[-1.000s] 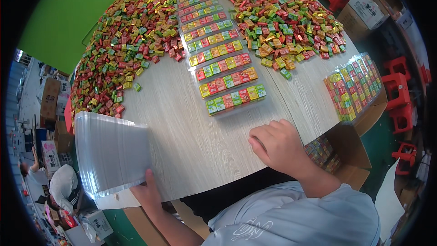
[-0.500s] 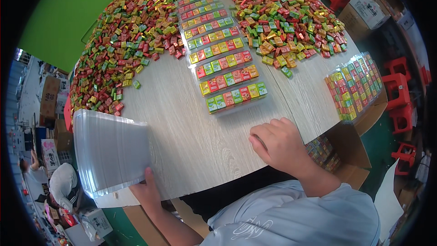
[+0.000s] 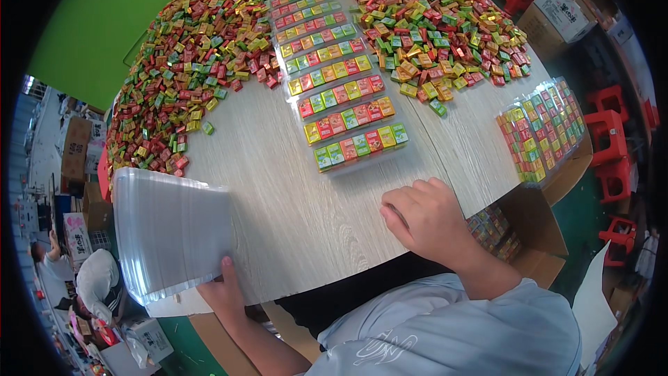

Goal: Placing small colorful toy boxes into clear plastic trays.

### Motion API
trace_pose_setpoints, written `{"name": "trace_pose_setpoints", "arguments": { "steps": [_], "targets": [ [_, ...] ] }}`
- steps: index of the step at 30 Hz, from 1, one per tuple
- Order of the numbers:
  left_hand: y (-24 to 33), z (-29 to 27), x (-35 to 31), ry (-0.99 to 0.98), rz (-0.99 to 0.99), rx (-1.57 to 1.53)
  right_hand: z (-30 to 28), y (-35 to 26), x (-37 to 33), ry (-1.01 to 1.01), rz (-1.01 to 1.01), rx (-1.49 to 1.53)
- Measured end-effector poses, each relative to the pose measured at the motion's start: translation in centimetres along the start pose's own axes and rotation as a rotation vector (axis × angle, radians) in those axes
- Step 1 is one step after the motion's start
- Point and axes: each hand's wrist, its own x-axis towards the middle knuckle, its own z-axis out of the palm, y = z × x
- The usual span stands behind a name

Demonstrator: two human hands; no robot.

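Note:
My left hand holds the near corner of a tall stack of clear plastic trays at the table's left edge. Its thumb lies against the stack's side; the other fingers are mostly hidden. Over the near right part of the table, my right hand is loosely curled, with nothing visible in it. Ahead of it, a long row of filled clear packs runs away to the far edge. Each pack shows small red, green, yellow and orange boxes side by side.
Heaps of loose small boxes lie left and right of the row. Several filled packs stand at the table's right edge, above an open carton. Red stools stand beyond; people are at far left.

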Motion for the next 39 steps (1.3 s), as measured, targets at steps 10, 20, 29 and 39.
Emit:
{"name": "trace_pose_setpoints", "arguments": {
  "steps": [10,20,29,39],
  "targets": [
    [-4.6,-4.0,-0.8,-0.233,0.024,-0.091,0.0,-0.1,-0.1,0.011,-0.008,-0.003],
    [-17.6,-8.1,4.5,-0.437,0.198,-0.146,1.8,0.3,-0.2,0.076,-0.028,-0.025],
    [-15.8,-6.4,7.4,-0.435,0.204,-0.201,1.3,0.8,-0.9,0.116,-0.031,-0.075],
    [-13.7,-5.6,6.5,-0.366,0.158,-0.251,1.4,0.8,-0.9,0.112,-0.032,-0.065]
  ]
}}
